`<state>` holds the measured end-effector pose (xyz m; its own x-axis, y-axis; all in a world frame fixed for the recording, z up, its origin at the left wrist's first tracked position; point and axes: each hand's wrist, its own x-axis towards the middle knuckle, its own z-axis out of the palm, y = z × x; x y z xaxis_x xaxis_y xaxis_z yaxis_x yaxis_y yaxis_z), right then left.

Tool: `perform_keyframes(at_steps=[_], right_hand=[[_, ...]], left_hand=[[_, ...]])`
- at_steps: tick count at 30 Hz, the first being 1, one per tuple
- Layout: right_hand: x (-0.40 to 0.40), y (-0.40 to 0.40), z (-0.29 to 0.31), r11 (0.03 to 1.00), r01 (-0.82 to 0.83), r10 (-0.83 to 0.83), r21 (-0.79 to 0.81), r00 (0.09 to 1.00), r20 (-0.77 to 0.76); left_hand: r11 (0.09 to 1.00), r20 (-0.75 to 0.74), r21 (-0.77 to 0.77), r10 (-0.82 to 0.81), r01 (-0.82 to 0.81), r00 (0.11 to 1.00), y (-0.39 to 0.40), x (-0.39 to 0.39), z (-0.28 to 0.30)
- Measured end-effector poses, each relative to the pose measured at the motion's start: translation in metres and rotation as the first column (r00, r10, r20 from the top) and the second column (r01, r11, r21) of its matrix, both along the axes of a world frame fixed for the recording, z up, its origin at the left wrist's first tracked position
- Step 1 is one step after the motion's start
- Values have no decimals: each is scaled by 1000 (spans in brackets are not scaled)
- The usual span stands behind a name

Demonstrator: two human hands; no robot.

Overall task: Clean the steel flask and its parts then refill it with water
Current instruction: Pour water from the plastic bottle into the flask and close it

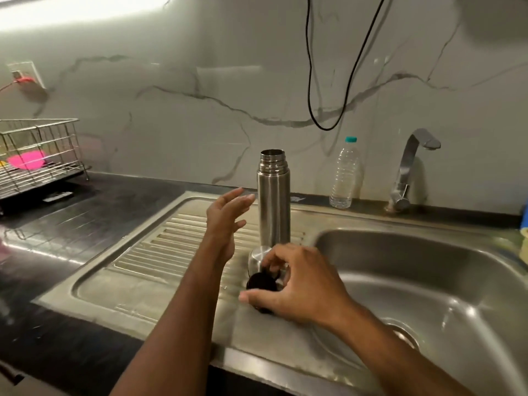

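Flask (273, 201) stands upright and uncapped on the ribbed draining board (160, 252) of the steel sink (428, 281), just beyond the fingers (243, 200) of the left hand (225, 221), which are straight and spread, near its side but apart from it and holding nothing. Nearer than the flask's foot, the fingers (274, 260) of the right hand (300, 284) curl down over two of its parts: a steel cup-lid (258, 258) lying tipped on the board, and a black stopper (261, 281) right under the fingertips; they seem to pinch the stopper, though how firm the hold is cannot be told. To the right of those fingers the sink bowl looks dry, and the tap (411, 167) at the far right is not running. A clear plastic bottle (344, 175) stands beyond the flask against the wall, and a wire dish rack (40, 155) sits on the dark table (85, 212) far to the left of the left fingers. By the look of it the flask is only taken apart; washing, rinsing, refilling and closing all seem left to do.
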<state>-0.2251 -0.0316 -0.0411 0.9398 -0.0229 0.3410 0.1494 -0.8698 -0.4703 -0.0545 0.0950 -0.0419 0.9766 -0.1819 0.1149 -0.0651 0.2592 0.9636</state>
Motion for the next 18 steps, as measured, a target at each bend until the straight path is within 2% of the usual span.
perform_keyframes(at_steps=[2,5,8,10,13,18], right_hand=[[-3,7,-2,989,-3,6,-147,1000,16],[-4,12,-6,984,-34,40,-177,999,32],[-4,9,-2,994,-59,62,-95,998,26],[-5,5,11,997,-54,53,54,998,21],[1,-5,56,973,-23,-9,230,990,140],[42,-30,155,980,50,-113,192,937,330]], left_hand=[[998,55,27,-62,61,997,-2,0,-1],[976,117,68,-215,209,969,-7,-2,-2],[958,143,132,-272,254,952,-12,-1,-8],[957,145,161,-263,240,954,-17,-1,-12],[963,149,157,-242,219,959,-22,0,-17],[962,130,173,-235,211,963,-25,7,-21]])
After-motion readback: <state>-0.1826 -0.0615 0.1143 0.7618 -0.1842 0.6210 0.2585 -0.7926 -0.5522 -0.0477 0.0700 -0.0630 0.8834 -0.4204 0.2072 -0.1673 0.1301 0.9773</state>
